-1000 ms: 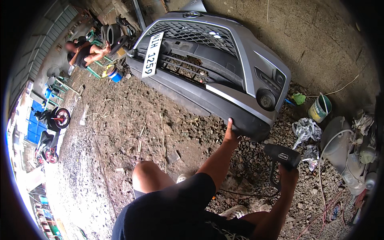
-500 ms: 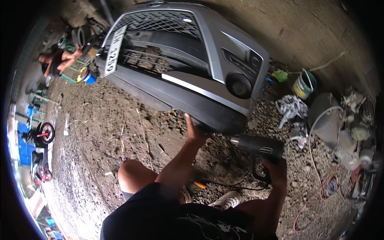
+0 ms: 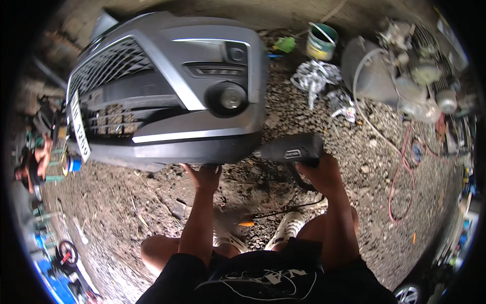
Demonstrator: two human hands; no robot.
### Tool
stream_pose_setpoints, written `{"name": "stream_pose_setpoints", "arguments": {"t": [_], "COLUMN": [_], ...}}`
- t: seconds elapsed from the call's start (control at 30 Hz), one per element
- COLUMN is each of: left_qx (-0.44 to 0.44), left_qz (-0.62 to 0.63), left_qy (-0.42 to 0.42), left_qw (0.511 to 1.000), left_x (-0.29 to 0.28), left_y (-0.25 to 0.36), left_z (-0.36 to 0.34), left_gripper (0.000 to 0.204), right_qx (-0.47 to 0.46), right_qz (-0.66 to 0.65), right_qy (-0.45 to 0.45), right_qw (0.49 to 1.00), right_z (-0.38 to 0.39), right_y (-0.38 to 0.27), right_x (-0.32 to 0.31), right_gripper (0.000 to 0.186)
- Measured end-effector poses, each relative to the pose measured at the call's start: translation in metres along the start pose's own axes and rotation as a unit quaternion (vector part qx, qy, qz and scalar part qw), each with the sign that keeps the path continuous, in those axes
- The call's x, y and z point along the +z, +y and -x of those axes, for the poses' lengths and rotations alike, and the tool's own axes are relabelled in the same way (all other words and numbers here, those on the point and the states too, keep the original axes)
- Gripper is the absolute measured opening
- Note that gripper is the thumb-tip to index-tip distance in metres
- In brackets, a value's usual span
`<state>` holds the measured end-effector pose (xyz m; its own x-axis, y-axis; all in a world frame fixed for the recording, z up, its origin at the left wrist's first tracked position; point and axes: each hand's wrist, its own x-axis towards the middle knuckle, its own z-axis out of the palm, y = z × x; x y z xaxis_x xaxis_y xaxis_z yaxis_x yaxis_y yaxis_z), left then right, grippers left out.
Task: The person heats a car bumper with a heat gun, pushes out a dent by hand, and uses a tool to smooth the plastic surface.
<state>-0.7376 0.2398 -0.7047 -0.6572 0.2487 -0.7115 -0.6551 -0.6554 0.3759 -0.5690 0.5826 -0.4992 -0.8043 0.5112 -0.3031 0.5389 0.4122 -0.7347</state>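
A grey car front bumper [image 3: 167, 101] with a black grille, a round fog lamp and a white plate stands on the dirt ground in front of me. My left hand [image 3: 204, 176] grips the bumper's lower edge from beneath. My right hand [image 3: 320, 171] holds the handle of a dark heat gun [image 3: 291, 148]. Its nozzle points left at the bumper's lower right corner, close to it. A black cord [image 3: 288, 207] runs from the gun down across the ground near my white shoes.
A green bucket [image 3: 321, 41], crumpled foil [image 3: 314, 76] and a grey tank with machinery [image 3: 405, 76] lie at the upper right, with a red hose [image 3: 400, 172] on the gravel. At the far left edge a person [image 3: 33, 164] sits beside blue containers.
The view has swung, so the bumper now fills the upper left. My right hand has brought the heat gun up close to the bumper's corner. My left hand stays on the lower edge.
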Motion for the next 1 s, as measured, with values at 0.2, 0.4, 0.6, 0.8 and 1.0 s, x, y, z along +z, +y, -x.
{"name": "stream_pose_setpoints", "arguments": {"t": [0.2, 0.4, 0.6, 0.8, 1.0], "left_qx": [0.034, -0.026, -0.087, -0.008, -0.005], "left_qz": [-0.098, -0.245, -0.536, -0.801, -0.877], "left_qy": [-0.031, 0.08, 0.042, -0.019, -0.022], "left_qw": [0.994, 0.966, 0.838, 0.598, 0.48], "left_x": [-0.017, -0.041, -0.021, -0.028, -0.029], "left_y": [0.017, 0.038, 0.056, 0.087, 0.082], "left_z": [-0.003, 0.007, 0.057, 0.097, 0.115], "left_gripper": [0.141, 0.08, 0.046, 0.042, 0.055], "right_qx": [0.057, 0.058, -0.026, -0.08, -0.054], "right_qz": [0.022, 0.029, -0.022, -0.073, -0.013], "right_qy": [-0.002, -0.042, -0.084, -0.087, -0.119], "right_qw": [0.998, 0.997, 0.996, 0.99, 0.991], "right_z": [0.001, 0.004, 0.02, 0.012, -0.007], "right_y": [0.007, -0.009, -0.035, -0.038, -0.029], "right_x": [0.006, 0.019, 0.017, 0.023, 0.016], "right_gripper": [0.051, 0.045, 0.041, 0.041, 0.047]}}
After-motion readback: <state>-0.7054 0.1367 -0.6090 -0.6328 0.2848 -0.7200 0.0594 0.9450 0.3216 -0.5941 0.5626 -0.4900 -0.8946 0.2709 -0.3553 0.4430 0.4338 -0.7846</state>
